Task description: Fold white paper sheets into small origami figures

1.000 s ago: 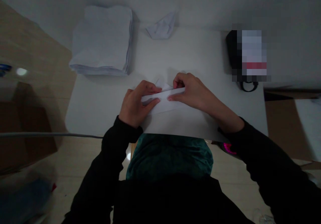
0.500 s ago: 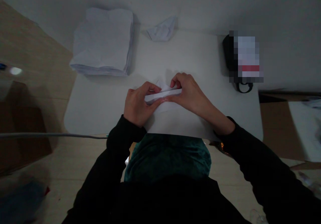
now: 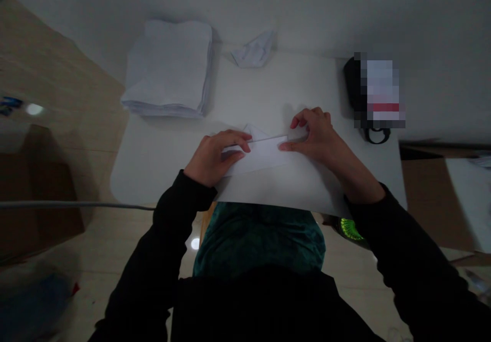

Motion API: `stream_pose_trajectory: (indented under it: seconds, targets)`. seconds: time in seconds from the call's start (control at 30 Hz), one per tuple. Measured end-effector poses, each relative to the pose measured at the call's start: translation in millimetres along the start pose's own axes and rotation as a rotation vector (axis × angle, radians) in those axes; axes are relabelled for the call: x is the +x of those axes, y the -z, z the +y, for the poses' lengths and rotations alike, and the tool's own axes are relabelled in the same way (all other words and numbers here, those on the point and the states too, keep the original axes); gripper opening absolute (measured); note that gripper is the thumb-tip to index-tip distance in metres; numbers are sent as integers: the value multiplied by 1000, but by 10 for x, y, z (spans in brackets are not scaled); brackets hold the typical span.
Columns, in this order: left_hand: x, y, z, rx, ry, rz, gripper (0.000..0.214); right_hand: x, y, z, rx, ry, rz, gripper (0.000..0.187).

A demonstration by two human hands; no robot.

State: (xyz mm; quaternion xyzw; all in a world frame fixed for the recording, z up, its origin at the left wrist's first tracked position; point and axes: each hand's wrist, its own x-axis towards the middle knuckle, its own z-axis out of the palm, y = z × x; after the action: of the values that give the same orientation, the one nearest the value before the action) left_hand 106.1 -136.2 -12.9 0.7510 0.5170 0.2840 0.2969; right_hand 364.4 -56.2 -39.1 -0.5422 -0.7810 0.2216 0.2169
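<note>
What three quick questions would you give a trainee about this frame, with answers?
1. What does the left hand rest on? A: a folded white paper sheet; B: the grey cable; C: the teal fabric.
2. True or false: the stack of white paper sheets lies beyond the folded sheet, farther from the person.
3. Which hand is nearer the black object with a blurred label?

Key: 1 A; 2 true; 3 the right hand.
</note>
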Motion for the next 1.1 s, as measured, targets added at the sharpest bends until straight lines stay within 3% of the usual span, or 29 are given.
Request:
stream_pose_trajectory:
  seconds: [0.1, 0.2, 0.3, 0.37, 0.6, 0.87, 1.1]
  targets:
    - [-11, -14, -12, 35, -30, -30, 22, -59, 49, -125, -5, 24, 13, 41]
    - [-39, -51, 24, 143, -9, -24, 30, -190, 14, -330, 12, 248, -2, 20]
    - [-80, -90, 51, 239, -5, -13, 37, -319, -92, -448, 10, 520, -105, 32]
    - [-107, -108, 43, 277, -23, -7, 38, -367, -152, -456, -21, 580, -124, 32]
    - [-194, -103, -13, 395, -85, 14, 35, -411, -193, -455, -85, 605, -108, 33]
    - [-276, -120, -21, 447, -180, 28, 45, -447, -240, -512, -148, 606, 14, 32]
    - [-637, -2, -15, 530, -174, 45, 47, -457, -213, -503, -140, 550, -52, 33]
